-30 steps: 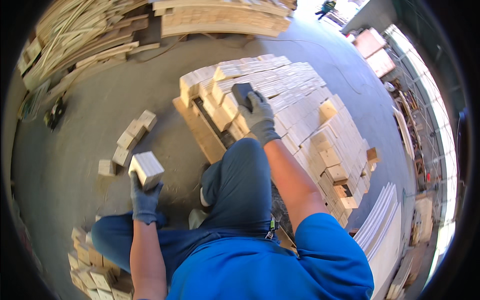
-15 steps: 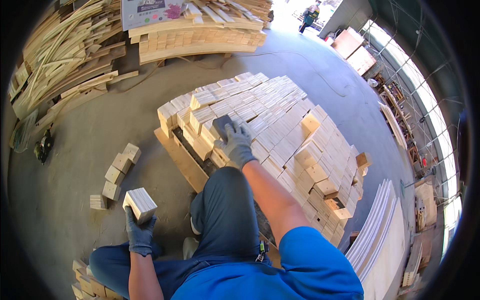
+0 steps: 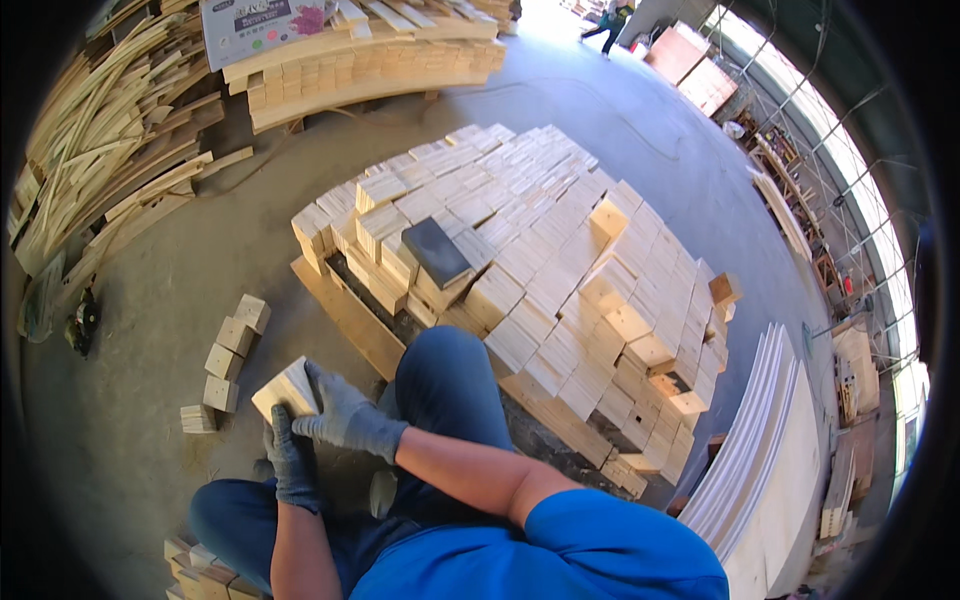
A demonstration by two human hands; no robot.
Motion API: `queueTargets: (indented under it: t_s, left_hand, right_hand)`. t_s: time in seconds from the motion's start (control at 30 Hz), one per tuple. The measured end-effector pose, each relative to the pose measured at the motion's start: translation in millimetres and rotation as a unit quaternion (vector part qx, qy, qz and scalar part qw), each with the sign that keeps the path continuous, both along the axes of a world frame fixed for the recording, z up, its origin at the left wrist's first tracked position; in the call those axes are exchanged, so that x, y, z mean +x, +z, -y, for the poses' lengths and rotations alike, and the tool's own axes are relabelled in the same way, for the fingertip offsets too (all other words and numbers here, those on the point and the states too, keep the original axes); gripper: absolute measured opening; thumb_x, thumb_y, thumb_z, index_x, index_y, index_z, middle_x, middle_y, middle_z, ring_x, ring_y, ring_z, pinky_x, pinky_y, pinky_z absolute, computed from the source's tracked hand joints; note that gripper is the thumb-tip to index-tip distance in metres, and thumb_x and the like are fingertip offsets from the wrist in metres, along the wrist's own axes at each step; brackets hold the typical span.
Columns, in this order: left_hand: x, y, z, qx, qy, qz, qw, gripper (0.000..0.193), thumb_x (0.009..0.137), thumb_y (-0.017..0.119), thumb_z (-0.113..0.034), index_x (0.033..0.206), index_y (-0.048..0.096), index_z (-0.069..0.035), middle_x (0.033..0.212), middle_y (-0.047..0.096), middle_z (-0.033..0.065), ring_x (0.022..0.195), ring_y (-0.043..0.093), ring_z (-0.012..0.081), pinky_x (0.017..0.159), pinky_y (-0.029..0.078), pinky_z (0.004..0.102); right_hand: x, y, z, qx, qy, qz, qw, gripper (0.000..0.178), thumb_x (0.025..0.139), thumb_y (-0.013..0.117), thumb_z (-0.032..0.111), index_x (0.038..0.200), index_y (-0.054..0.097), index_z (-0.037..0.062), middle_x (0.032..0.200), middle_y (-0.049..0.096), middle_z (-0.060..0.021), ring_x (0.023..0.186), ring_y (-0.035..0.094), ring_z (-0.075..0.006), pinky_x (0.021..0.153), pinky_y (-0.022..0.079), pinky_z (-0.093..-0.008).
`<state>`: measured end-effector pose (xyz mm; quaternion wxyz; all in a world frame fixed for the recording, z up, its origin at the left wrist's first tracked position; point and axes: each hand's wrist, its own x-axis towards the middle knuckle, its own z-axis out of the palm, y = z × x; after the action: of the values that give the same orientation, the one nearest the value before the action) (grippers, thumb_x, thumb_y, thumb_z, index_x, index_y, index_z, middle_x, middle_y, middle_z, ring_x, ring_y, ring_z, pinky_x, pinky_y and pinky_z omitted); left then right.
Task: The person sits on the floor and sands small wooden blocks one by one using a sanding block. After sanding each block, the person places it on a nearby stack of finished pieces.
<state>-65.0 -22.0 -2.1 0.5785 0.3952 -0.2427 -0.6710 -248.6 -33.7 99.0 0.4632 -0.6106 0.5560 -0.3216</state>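
A pale wooden block (image 3: 284,388) is held up between both gloved hands over the floor. From below, my left hand (image 3: 291,462) grips it with closed fingers. My right hand (image 3: 350,412), in a grey glove, is closed round the block's right side. To the right, a dark grey rectangular block (image 3: 436,252), perhaps a sanding block, lies on a large stack of wooden blocks (image 3: 540,270), with no hand on it. Beyond my left hand, several loose wooden blocks (image 3: 222,362) stand in a row on the floor.
The stack rests on a low wooden pallet (image 3: 345,318). More blocks (image 3: 200,575) are piled by my left leg. Loose strips (image 3: 100,130) and stacked boards (image 3: 375,75) lie at the back left. White panels (image 3: 750,450) stand at right. A person (image 3: 608,25) walks far off.
My right hand has left the dark grey block on the stack and moved left onto the wooden block in my left hand. The wooden block has tilted.
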Motion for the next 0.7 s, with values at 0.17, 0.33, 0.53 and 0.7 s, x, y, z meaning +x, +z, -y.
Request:
queueTargets:
  t_s: [0.17,0.33,0.53,0.7]
  left_hand:
    - [-1,22,1,0.080,0.000,0.047,0.996,0.068,0.108,0.054,-0.055,0.165,0.040,-0.020,0.164,0.042,0.0152,0.148,0.044,0.0336,0.116,0.042,0.0522]
    - [62,-57,3,0.140,0.009,0.024,0.990,0.064,0.106,0.059,-0.053,0.159,0.048,-0.017,0.154,0.051,0.0136,0.137,0.053,0.0335,0.113,0.042,0.0513]
    - [40,-34,-2,0.185,-0.018,0.182,0.966,0.046,0.106,0.067,-0.034,0.144,0.060,-0.009,0.114,0.067,0.0048,0.096,0.065,0.0189,0.087,0.054,0.0350]
    - [36,-52,-8,0.155,-0.086,0.250,0.952,0.038,0.106,0.069,-0.029,0.138,0.063,-0.009,0.102,0.065,-0.0025,0.082,0.059,0.0077,0.069,0.048,0.0231]
  right_hand:
    - [-46,20,29,-0.062,-0.034,-0.078,0.994,0.110,0.080,0.087,0.038,0.162,0.030,-0.0079,0.154,0.049,-0.0330,0.142,0.050,-0.0460,0.120,0.041,-0.0449]
    - [-165,64,74,-0.204,-0.138,-0.217,0.945,0.112,0.078,0.088,0.037,0.160,0.029,-0.0099,0.139,0.054,-0.0306,0.130,0.055,-0.0443,0.113,0.047,-0.0476]
    - [-356,84,95,-0.198,-0.268,-0.488,0.807,0.108,0.075,0.089,0.035,0.163,0.035,0.0043,0.148,0.054,-0.0235,0.130,0.055,-0.0438,0.114,0.046,-0.0477]
    - [-474,69,78,-0.101,-0.307,-0.590,0.740,0.107,0.075,0.087,0.038,0.165,0.035,0.0143,0.155,0.051,-0.0186,0.136,0.053,-0.0425,0.112,0.048,-0.0520]
